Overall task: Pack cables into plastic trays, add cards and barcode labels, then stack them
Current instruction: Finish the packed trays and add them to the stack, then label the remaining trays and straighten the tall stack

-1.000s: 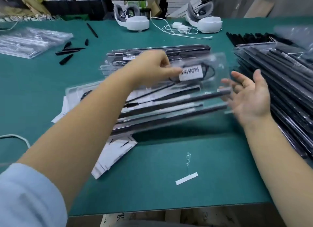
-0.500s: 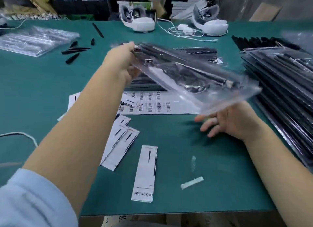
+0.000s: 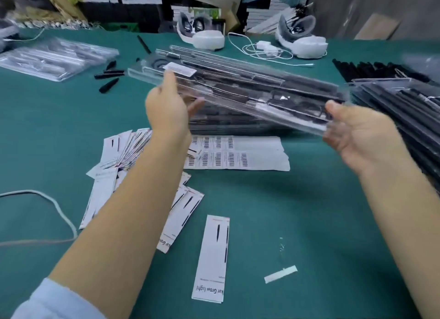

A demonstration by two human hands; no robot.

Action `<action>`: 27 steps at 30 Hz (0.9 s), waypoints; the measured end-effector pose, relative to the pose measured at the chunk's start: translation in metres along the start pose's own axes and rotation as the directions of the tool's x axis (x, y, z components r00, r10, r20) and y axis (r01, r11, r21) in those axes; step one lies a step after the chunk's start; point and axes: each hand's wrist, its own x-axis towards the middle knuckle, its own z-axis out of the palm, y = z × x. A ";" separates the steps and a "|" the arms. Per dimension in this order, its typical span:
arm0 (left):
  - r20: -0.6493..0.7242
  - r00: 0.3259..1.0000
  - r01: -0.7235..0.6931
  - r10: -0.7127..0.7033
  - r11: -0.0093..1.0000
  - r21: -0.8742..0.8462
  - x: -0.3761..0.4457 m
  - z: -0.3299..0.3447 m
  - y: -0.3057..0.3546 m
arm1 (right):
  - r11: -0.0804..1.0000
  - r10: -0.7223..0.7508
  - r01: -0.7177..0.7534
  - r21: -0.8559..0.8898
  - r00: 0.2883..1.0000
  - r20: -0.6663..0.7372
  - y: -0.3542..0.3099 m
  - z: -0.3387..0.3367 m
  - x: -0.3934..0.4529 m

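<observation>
Tray (image 3: pixel 238 90) between both hands' fingers (image 3: pixel 170 80)

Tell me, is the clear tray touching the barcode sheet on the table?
Apart. The head view shows both hands holding the tray in the air, with the barcode sheet flat below.

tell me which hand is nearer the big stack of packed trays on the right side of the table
Right. The right hand holds the near end of the clear tray just beside the stack of packed trays. The left hand grips the tray's other end, far over toward the table's middle.
</observation>
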 end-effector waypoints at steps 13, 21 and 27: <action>-0.138 0.990 0.062 -0.012 0.929 0.366 0.053 -0.028 -0.004 | 0.809 -0.276 0.055 -0.585 0.914 -0.296 0.008 -0.009 0.112; -0.136 0.988 0.133 -0.073 0.848 0.512 0.062 -0.034 0.000 | 0.832 -0.172 -0.053 -0.552 0.922 -0.348 0.018 -0.012 0.126; -0.034 0.999 -0.006 0.039 0.743 0.669 0.045 -0.046 0.004 | 0.824 -0.270 0.076 -0.561 0.924 -0.272 0.029 -0.015 0.104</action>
